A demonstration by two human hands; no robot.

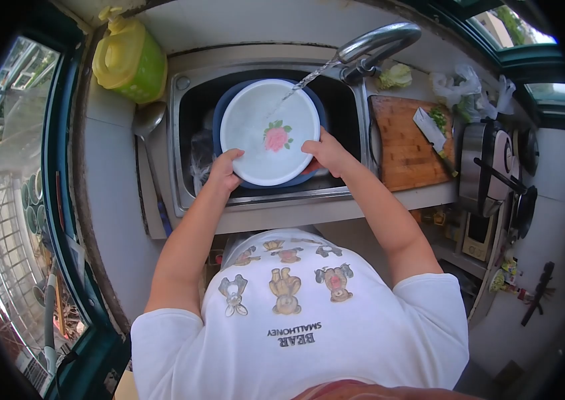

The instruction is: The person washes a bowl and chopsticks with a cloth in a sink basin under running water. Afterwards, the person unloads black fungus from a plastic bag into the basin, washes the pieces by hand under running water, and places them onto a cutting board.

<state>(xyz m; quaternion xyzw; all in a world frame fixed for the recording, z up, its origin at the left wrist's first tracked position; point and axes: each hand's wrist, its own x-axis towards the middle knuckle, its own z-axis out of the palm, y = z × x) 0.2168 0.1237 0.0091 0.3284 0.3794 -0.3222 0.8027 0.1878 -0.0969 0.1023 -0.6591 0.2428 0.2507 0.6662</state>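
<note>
A white basin with a pink rose on its bottom is held over the sink. My left hand grips its lower left rim, the thumb on top. On the right rim, my right hand is closed the same way, its other fingers hidden under the edge. Water from the curved faucet runs into the basin. Beneath the white basin, a blue basin shows around its edge; I cannot tell whether the two touch.
Right of the sink lies a wooden cutting board with a knife and chopped greens. A yellow-green jug and a ladle are at left. A cabbage piece and a rice cooker stand at right.
</note>
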